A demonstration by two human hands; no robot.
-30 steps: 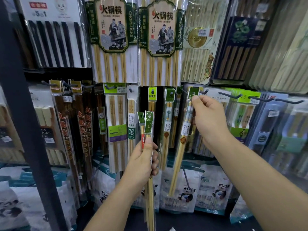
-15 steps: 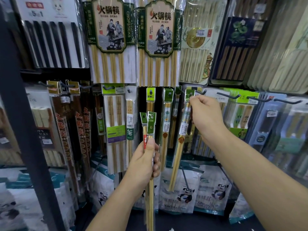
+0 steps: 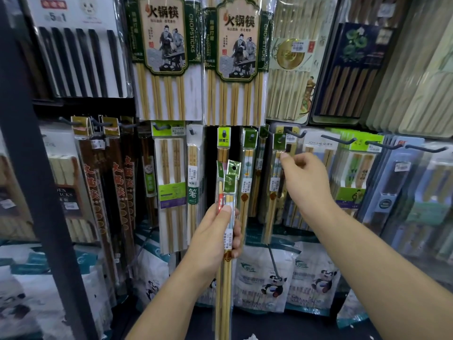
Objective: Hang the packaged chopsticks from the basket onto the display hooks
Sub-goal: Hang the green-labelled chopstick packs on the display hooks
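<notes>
A shop display wall [image 3: 245, 133] crowded with hanging chopstick packs, both hands busy in front of it.
Large bamboo sets [image 3: 159, 57] hang at 12 o'clock and panda-printed bags [image 3: 272, 283] sit at 6 o'clock. The left hand [image 3: 213, 236], near the centre of view, is wrapped round a bundle of held packs [image 3: 229, 182] that stands upright, green headers up, sticks running down toward 6 o'clock. At about 2 o'clock from it the right hand [image 3: 306, 182] is raised, its curled fingertips [image 3: 284, 156] pinching the upper edge of a hanging pack [image 3: 275, 187] just below that pack's green header, which sits on a dark hook [image 3: 295, 133]. The two hands are apart.
</notes>
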